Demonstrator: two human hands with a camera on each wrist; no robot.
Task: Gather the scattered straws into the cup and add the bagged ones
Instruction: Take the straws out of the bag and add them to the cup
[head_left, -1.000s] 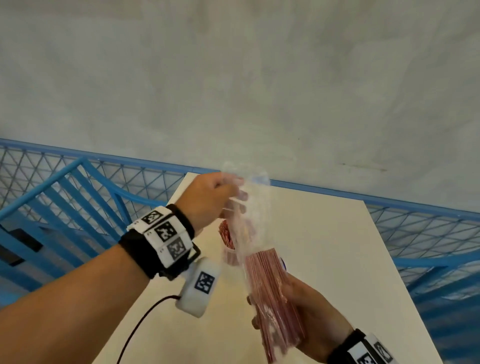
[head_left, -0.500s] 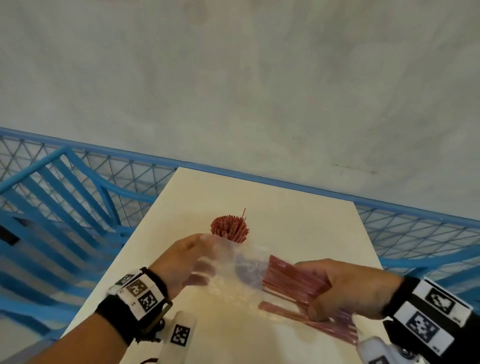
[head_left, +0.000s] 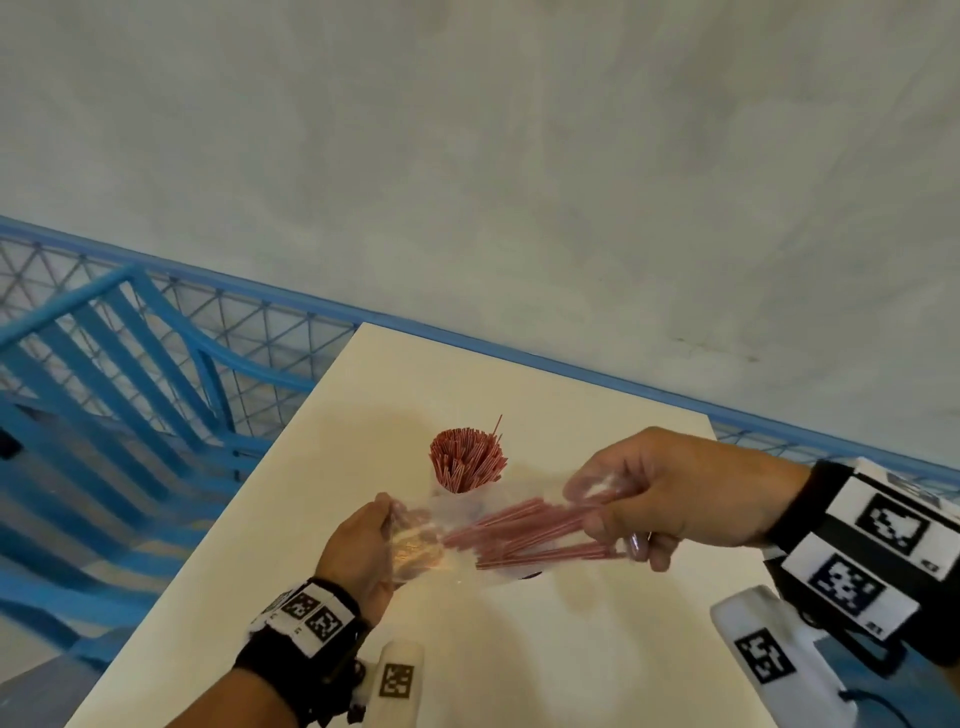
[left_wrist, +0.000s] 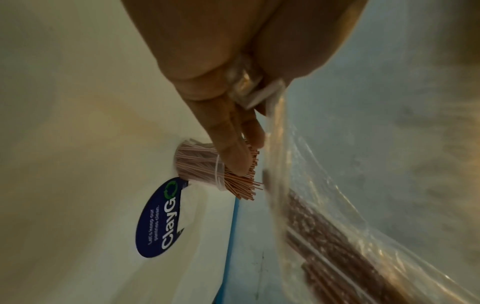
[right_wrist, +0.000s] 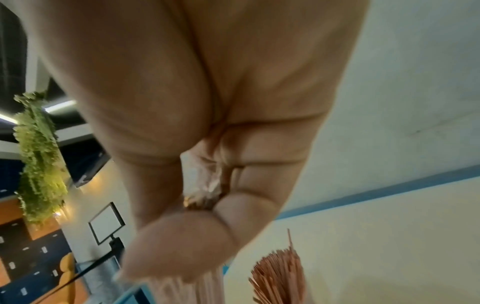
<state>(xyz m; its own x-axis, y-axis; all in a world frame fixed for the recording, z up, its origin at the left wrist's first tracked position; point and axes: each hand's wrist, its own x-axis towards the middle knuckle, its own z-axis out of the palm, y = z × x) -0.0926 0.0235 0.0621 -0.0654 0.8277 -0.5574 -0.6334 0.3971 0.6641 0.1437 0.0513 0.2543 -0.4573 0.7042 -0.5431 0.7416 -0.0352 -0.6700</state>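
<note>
Above the cream tabletop (head_left: 545, 649), both hands hold a clear, crinkly plastic bag (head_left: 415, 540) of thin red straws (head_left: 524, 532) stretched out roughly level between them. The left hand (head_left: 358, 551) pinches one end of the bag; the right hand (head_left: 670, 493) has its grip clenched on the other end, clamping the straw bundle through the film. Just beyond the bag stands the clear plastic cup (left_wrist: 197, 164), already packed with upright red straws, one poking above the rest.

The bag looks light, soft and slippery, so it will probably sag and slide unless held by its edge. The straws seem light and fairly stiff but loose, likely to fan out or spill. The safer hold is probably around the middle of the bundle, with the bag mouth kept open over the cup, which could tip if knocked.
</note>
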